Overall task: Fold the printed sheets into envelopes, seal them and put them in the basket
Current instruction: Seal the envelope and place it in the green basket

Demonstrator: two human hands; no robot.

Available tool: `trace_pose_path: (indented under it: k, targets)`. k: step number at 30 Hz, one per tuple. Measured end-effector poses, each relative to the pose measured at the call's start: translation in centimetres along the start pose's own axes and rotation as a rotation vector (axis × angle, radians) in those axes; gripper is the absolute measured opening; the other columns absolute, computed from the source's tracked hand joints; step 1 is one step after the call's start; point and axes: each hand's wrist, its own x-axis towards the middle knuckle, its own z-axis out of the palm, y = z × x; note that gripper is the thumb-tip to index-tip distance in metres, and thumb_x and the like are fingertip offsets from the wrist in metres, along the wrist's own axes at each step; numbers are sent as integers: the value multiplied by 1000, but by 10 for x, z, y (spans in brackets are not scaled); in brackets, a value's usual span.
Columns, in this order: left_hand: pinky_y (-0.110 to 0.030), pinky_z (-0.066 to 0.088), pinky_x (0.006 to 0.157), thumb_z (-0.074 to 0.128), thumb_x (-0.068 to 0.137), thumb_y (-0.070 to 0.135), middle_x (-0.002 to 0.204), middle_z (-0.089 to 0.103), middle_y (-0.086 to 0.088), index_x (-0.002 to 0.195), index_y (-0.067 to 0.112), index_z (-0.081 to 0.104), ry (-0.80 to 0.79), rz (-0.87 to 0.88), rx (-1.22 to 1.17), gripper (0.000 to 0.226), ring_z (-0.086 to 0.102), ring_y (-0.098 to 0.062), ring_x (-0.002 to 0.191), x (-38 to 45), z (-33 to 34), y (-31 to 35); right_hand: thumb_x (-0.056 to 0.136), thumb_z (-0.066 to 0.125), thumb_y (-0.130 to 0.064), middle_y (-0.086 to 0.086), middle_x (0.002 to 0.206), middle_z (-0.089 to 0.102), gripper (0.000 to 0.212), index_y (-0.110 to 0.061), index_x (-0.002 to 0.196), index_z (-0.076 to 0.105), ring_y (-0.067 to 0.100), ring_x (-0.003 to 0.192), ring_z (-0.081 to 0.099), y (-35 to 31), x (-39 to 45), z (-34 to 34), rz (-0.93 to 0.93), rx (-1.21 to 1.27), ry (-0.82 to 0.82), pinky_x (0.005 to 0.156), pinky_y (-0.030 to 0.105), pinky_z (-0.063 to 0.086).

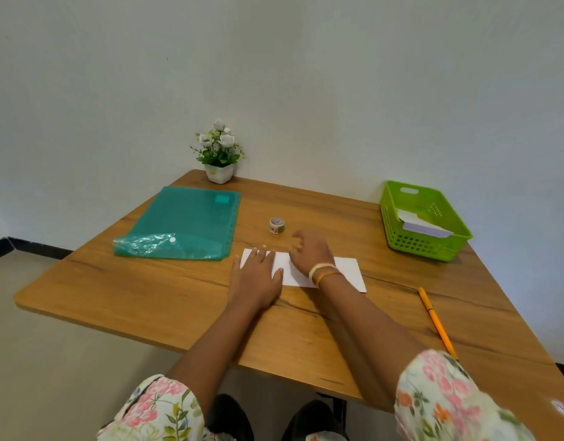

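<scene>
The sheet (344, 272) lay folded into a long white strip near the table's (147, 297) front edge, its long axis running left to right, with the tape (277, 225) just behind it and the basket (459, 237) well off to its right. The left hand (257, 275) pressed flat, fingers straight, on the sheet's left end. The right hand (311, 253) sat over the sheet's middle, its fingers loosely curled and gripping nothing, nearer the tape than the left. The sheet looked plain, blank and not yet sealed.
</scene>
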Motion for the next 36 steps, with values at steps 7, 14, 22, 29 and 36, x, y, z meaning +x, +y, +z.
trace_pose_path:
  k: [7, 14, 22, 29, 36]
  targets:
    - [-48, 7, 120, 29, 99, 46, 160, 21, 2, 151, 24, 27, 21, -5, -26, 57, 14, -15, 148, 0, 2, 0, 90, 52, -18, 9, 124, 58, 39, -33, 126, 53, 32, 114, 56, -23, 65, 24, -90, -176, -144, 89, 38, 50]
    - [-43, 10, 119, 39, 100, 35, 157, 29, -3, 151, 15, 24, 180, -28, -175, 57, 21, -18, 146, -1, 0, 0, 94, 49, -24, 10, 107, 66, 23, -15, 109, 64, 28, 98, 60, -24, 51, 23, -37, 217, -3, 80, 36, 49]
    - [-37, 25, 116, 45, 99, 26, 138, 54, 1, 146, 21, 36, 367, 59, -424, 48, 48, -15, 127, -9, -7, 0, 97, 51, -23, -5, 72, 57, 20, -17, 78, 55, 7, 67, 49, 6, -37, 16, -205, 569, 92, 60, 21, 37]
    - [-39, 54, 82, 56, 91, 22, 111, 70, 3, 123, 28, 63, 267, 21, -667, 34, 64, -13, 100, -6, -10, -8, 80, 55, -19, -3, 84, 68, 17, -12, 89, 68, 8, 78, 59, 11, -41, 22, -282, 584, 64, 69, 18, 44]
    - [-36, 54, 72, 59, 91, 17, 94, 73, 7, 104, 24, 74, 319, 13, -624, 21, 64, -10, 84, -3, -7, -11, 74, 66, -21, -6, 97, 64, 22, -16, 95, 67, 6, 87, 59, 9, -45, 25, -347, 474, 195, 74, 20, 50]
